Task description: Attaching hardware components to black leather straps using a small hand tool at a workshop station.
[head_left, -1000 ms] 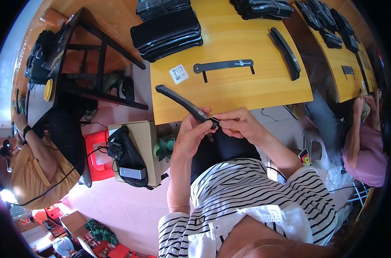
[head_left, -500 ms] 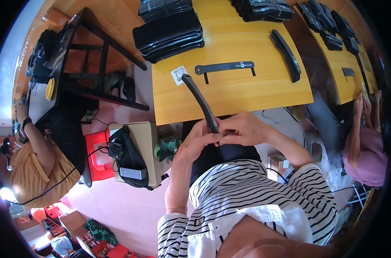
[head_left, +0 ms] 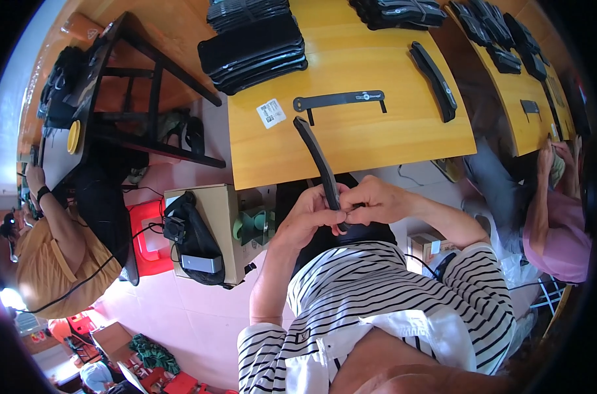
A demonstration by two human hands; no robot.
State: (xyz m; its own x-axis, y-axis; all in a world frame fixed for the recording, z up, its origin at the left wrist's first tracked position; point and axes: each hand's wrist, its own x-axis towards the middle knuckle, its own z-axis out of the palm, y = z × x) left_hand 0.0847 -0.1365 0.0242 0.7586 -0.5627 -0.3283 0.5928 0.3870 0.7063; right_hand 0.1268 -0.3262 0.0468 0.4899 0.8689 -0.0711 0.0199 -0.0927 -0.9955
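We hold a long black curved strip (head_left: 319,167) over the near edge of the wooden desk (head_left: 390,131), its far end pointing up toward a white label (head_left: 271,112). Our left hand (head_left: 306,215) wraps around its lower end while our right hand (head_left: 371,200) pinches that same end just beside it.
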